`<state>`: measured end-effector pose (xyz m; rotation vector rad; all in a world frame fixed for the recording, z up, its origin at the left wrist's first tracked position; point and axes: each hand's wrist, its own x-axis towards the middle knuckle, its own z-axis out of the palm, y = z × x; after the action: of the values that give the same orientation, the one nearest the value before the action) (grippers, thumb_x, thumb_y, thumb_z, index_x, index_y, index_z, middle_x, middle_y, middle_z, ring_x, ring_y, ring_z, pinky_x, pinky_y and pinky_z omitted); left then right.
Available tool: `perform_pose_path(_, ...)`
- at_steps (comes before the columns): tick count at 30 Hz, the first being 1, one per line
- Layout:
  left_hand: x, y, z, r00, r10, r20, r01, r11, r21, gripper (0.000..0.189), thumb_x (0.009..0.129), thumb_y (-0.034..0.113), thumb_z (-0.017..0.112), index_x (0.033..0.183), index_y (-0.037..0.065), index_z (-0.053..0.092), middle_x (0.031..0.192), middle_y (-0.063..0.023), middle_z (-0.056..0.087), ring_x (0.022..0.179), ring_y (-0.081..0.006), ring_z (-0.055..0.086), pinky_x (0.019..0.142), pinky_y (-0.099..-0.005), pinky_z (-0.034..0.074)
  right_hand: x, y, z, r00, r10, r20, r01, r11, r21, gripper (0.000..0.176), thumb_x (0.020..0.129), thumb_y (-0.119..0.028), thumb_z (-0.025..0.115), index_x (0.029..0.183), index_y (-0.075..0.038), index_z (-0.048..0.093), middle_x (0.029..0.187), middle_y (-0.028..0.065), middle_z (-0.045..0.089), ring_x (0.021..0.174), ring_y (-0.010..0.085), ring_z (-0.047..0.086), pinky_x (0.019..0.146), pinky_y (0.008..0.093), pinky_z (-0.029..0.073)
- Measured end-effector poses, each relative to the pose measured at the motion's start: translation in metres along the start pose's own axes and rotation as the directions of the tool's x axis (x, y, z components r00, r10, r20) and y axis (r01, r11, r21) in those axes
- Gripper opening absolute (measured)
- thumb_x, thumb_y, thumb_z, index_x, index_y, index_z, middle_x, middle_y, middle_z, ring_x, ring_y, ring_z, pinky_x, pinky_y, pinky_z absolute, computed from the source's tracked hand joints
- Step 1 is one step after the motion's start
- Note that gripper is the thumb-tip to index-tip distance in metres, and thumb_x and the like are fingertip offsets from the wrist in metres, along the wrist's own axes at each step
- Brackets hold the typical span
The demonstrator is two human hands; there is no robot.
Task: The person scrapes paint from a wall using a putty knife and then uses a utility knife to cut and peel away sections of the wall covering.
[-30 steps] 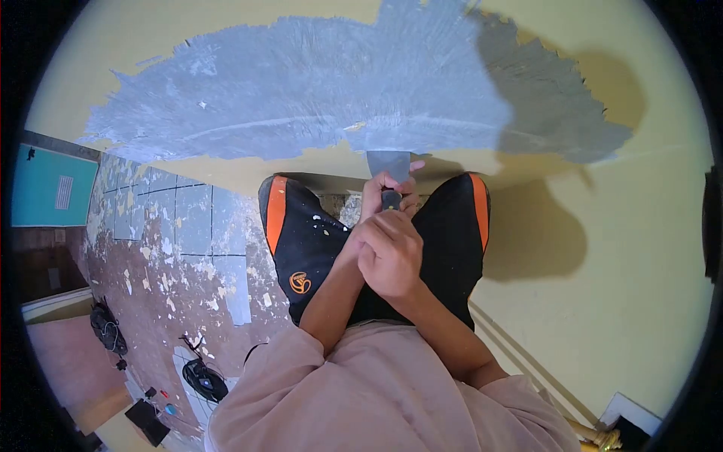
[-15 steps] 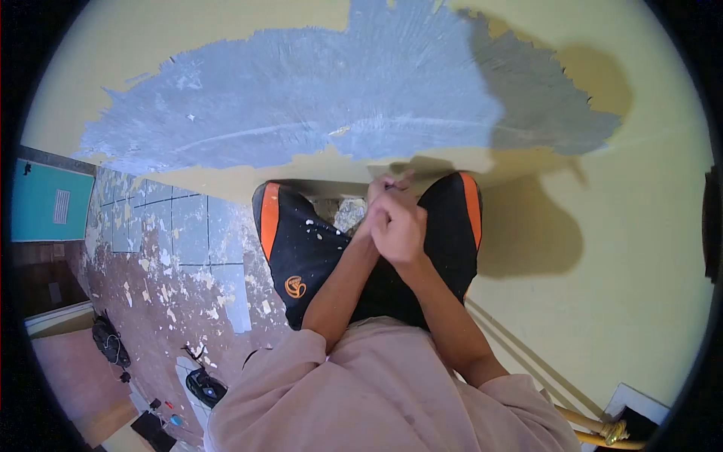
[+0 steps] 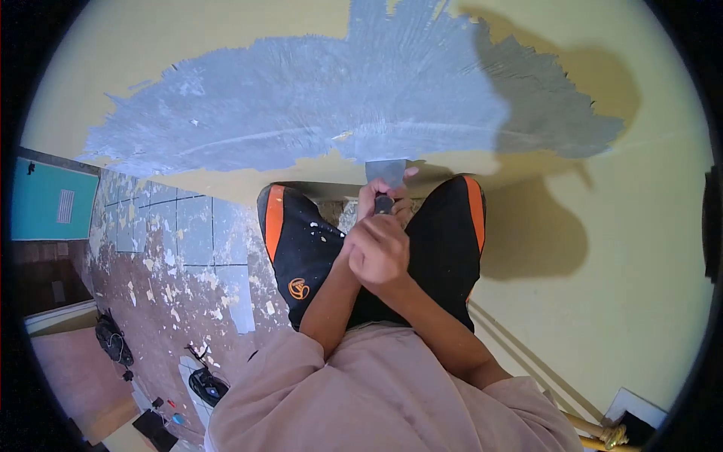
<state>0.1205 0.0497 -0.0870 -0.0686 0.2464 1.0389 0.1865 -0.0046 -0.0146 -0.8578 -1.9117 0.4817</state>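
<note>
A scraper [image 3: 385, 172] with a flat grey blade and a dark handle end points up at the yellow wall [image 3: 309, 172], its blade at the lower edge of the grey scraped area [image 3: 301, 98]. My left hand [image 3: 367, 202] is wrapped round the scraper behind the blade, partly hidden by the other hand. My right hand [image 3: 382, 250] is closed at the lower end of the handle, nearer to my body. Whether the blade touches the wall cannot be made out.
My knees in black trousers flank the hands, close to the wall. Paint flakes litter the floor [image 3: 166, 294] at left. Black bags [image 3: 113, 339] lie there, near a teal door [image 3: 53, 202]. Yellowish poles [image 3: 595, 431] stand at lower right, with a shadow on the wall.
The scraper's blade has turned to show its flat face. My right hand has moved left and down towards my body, and the view has shifted slightly.
</note>
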Motion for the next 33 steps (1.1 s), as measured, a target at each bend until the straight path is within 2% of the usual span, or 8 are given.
perform_pose_path(6,-0.015,-0.002,0.010,0.987,0.097,-0.128,-0.078,0.986,0.151,0.057,0.072,0.017,0.047,0.127,0.005,0.042,0.062,0.0019,0.038,0.051,-0.0118,0.036,0.047,-0.0247,0.033,-0.004,-0.009,0.002,1.000,0.016,-0.006,-0.017,0.998,-0.061,0.011,0.059,-0.001,0.059,0.062,-0.007,0.050,0.063,0.0078,0.049,0.063,0.0282,0.052,0.061,0.0377,0.042)
perform_pose_path(8,-0.009,0.006,0.004,0.999,0.033,0.010,-0.034,0.987,0.160,0.057,0.072,0.017,0.046,0.128,0.005,0.041,0.063,0.0014,0.038,0.051,-0.0118,0.036,0.047,-0.0252,0.034,-0.007,-0.010,0.000,1.000,-0.011,0.013,0.012,1.000,-0.022,0.011,0.059,-0.001,0.059,0.062,-0.007,0.050,0.063,0.0082,0.049,0.063,0.0285,0.052,0.060,0.0377,0.041)
perform_pose_path(13,-0.011,-0.015,0.013,0.995,0.090,-0.032,-0.084,0.984,0.156,0.056,0.075,0.012,0.043,0.129,-0.001,0.038,0.063,0.0012,0.037,0.049,-0.0117,0.034,0.046,-0.0254,0.034,-0.004,-0.022,-0.013,1.000,0.027,-0.004,-0.027,0.997,-0.072,0.009,0.060,0.000,0.057,0.064,-0.005,0.052,0.064,0.0093,0.049,0.063,0.0305,0.052,0.059,0.0401,0.042)
perform_pose_path(16,0.023,-0.024,-0.043,0.910,0.307,-0.278,-0.306,0.951,0.048,0.056,0.075,0.012,0.043,0.129,0.000,0.037,0.063,0.0012,0.037,0.051,-0.0122,0.035,0.047,-0.0249,0.034,0.002,0.030,0.012,0.966,0.251,-0.071,-0.252,0.967,-0.018,0.012,0.058,0.006,0.054,0.059,-0.006,0.052,0.060,0.0096,0.049,0.059,0.0294,0.053,0.054,0.0376,0.042)
perform_pose_path(19,0.008,-0.007,-0.021,0.993,0.050,-0.104,-0.043,0.997,0.063,0.058,0.075,0.016,0.046,0.131,0.000,0.036,0.063,0.0010,0.038,0.054,-0.0125,0.036,0.049,-0.0240,0.034,-0.005,0.005,-0.007,0.986,0.168,-0.015,-0.168,0.985,-0.049,0.009,0.063,0.004,0.054,0.061,-0.005,0.053,0.063,0.0116,0.053,0.062,0.0311,0.055,0.055,0.0375,0.042)
perform_pose_path(22,0.011,-0.010,-0.008,1.000,-0.007,-0.012,0.007,0.998,0.058,0.060,0.074,0.016,0.047,0.131,0.000,0.036,0.062,0.0012,0.038,0.053,-0.0121,0.035,0.049,-0.0240,0.033,-0.001,0.003,-0.004,0.997,0.054,-0.052,-0.056,0.997,-0.043,0.007,0.065,0.003,0.054,0.062,-0.004,0.052,0.064,0.0132,0.054,0.062,0.0324,0.056,0.055,0.0374,0.043)
perform_pose_path(24,0.003,-0.016,-0.008,0.999,-0.011,-0.048,0.013,0.999,0.045,0.058,0.074,0.017,0.047,0.130,0.001,0.038,0.062,0.0017,0.038,0.053,-0.0119,0.035,0.049,-0.0240,0.033,0.000,0.035,0.010,0.974,0.223,-0.051,-0.225,0.973,-0.048,0.012,0.059,0.005,0.053,0.059,-0.006,0.051,0.062,0.0117,0.053,0.060,0.0307,0.055,0.055,0.0374,0.043)
perform_pose_path(33,0.010,-0.007,-0.011,0.989,-0.009,-0.145,-0.008,0.993,-0.116,0.057,0.071,0.017,0.048,0.126,0.004,0.042,0.060,0.0032,0.037,0.052,-0.0114,0.034,0.049,-0.0236,0.032,-0.005,0.018,0.007,0.992,0.119,-0.050,-0.122,0.991,-0.061,0.012,0.057,0.004,0.055,0.060,-0.007,0.050,0.061,0.0094,0.048,0.061,0.0295,0.053,0.056,0.0381,0.042)
